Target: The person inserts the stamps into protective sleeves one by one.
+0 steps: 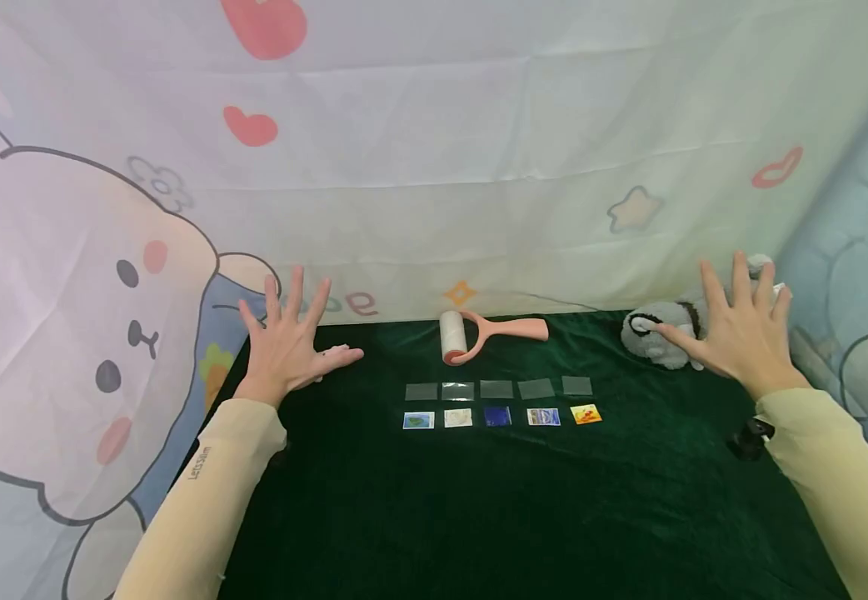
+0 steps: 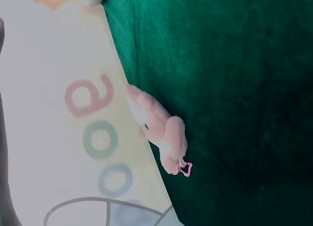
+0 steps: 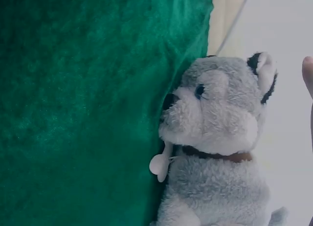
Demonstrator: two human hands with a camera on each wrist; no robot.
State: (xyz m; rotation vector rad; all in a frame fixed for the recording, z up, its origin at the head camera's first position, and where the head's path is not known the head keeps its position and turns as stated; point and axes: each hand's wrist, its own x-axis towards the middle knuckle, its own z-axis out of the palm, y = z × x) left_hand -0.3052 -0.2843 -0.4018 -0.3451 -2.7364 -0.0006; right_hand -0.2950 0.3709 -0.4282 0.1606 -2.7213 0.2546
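My left hand (image 1: 282, 357) is held up with its fingers spread, in front of a small pink plush toy (image 2: 164, 125) with a bead loop at the back edge of the cloth. My right hand (image 1: 750, 340) is likewise spread wide and holds nothing; it partly hides a grey plush dog (image 3: 217, 118) in the head view. Between the hands lies a lint roller (image 1: 515, 328) with a peach handle and white roll. Nearer me, several clear plastic pieces (image 1: 496, 389) form a row, and below them is a row of small colourful stamp-like cards (image 1: 543, 417).
Dark green velvety cloth (image 1: 479, 517) covers the table. A printed curtain (image 1: 434, 150) with hearts and a bear hangs behind it and at both sides. A thin cord (image 1: 561, 302) runs along the back edge toward the plush dog.
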